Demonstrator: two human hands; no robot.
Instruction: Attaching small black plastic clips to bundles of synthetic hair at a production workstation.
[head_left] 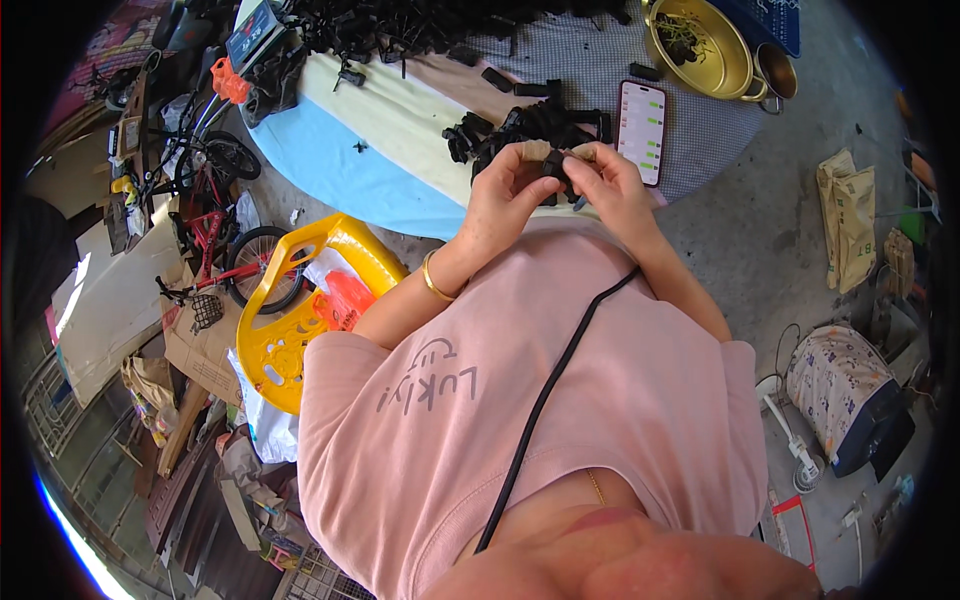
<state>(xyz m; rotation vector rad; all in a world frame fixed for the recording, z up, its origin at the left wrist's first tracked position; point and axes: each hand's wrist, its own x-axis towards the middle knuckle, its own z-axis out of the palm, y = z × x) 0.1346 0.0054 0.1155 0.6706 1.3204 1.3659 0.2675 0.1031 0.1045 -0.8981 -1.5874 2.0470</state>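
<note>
Between my two hands is a small black part (554,164), apparently plastic or rubber, pinched by the fingertips. My left hand (505,192) is closed on it from the left, with the thumb against its near side. From the right, my right hand (613,188) grips it with thumb and forefinger. A small bluish-grey tip (580,203) shows under my right hand; what it belongs to is hidden. Just beyond my fingers lies a small heap of similar black parts (535,124) on the cloth-covered table (400,150). Some of the fingers look covered with tan wrapping.
A phone (641,125) with a lit screen lies right of the heap. Farther back spreads a larger black pile (400,25), with a gold-coloured pot (700,55) at the far right. A yellow plastic chair (275,345) stands at my left, near a red bicycle (212,245).
</note>
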